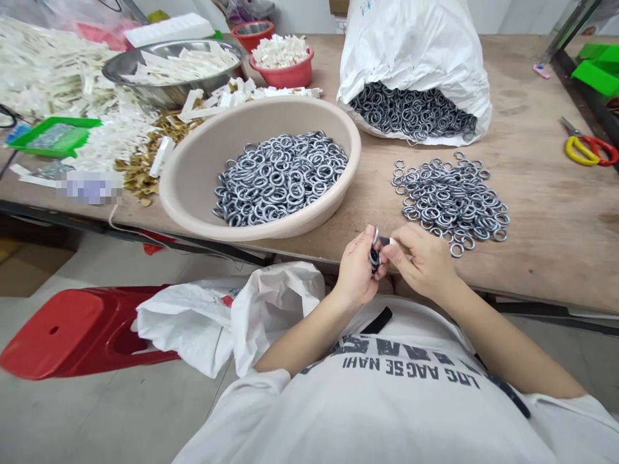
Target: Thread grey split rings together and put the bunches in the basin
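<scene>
My left hand [356,267] is closed around a small stack of grey metal rings [374,252], held upright at the table's front edge. My right hand [420,258] pinches a ring against that stack, its fingertips touching the left hand's. Just beyond my right hand a loose pile of metal rings [449,200] lies on the wooden table [556,193]. To the left stands a beige basin [193,180] holding many more rings [280,177].
A white sack [411,45] spills rings at the back. Scissors [587,149] lie far right. A steel bowl [145,84], a red bowl [285,74] of white plastic parts and a green tray [53,135] crowd the left. A red stool [72,332] with white bags stands below.
</scene>
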Tool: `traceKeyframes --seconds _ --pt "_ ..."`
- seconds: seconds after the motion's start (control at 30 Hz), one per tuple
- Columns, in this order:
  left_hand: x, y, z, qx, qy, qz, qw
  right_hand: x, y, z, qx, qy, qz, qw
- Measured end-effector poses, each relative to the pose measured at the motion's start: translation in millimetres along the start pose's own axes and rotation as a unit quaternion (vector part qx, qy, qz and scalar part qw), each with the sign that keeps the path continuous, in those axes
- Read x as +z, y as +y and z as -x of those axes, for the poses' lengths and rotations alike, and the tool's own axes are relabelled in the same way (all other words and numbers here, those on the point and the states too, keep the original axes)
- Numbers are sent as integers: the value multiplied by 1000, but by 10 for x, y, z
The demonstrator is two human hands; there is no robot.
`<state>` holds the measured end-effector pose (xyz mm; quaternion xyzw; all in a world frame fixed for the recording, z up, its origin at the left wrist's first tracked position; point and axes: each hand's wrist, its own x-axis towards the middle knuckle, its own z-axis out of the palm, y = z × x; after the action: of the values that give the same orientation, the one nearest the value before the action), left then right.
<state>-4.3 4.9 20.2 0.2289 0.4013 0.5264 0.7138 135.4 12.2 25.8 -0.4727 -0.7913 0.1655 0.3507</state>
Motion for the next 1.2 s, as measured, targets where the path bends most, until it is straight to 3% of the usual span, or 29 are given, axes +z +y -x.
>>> traceKeyframes --seconds 0.13,0.33,0.43,0.53,0.6,0.67,0.8,0.93,1.07,1.2 --pt "20 -11 8 -2 32 8 999 -27 -51 41 -21 -24 83 996" --pt "-5 -12 -14 0 15 11 1000 -26 -93 11 -30 -32 104 994" --pt "-51 -25 -7 -1 -5 7 1000 26 -48 6 -14 -48 56 997" --pt "-96 -45 57 -5 -79 -2 997 63 147 -71 65 -7 2 998" --pt "-131 -44 100 -16 -135 2 991 38 332 -213 131 44 -7 990" --pt "-173 -22 113 -22 -143 20 989 -24 510 -448 147 57 28 987" --pt "-255 61 63 -43 -100 47 993 -108 800 -1118 161 22 187 969" --pt "-311 113 40 -68 -83 45 993 10 1044 -1692 179 -43 288 940" --pt "-384 146 29 -64 -64 58 994 201 1149 -1878 188 -102 335 918" --pt "-418 188 -27 -64 -67 80 992 190 1076 -1782 129 -113 346 923"
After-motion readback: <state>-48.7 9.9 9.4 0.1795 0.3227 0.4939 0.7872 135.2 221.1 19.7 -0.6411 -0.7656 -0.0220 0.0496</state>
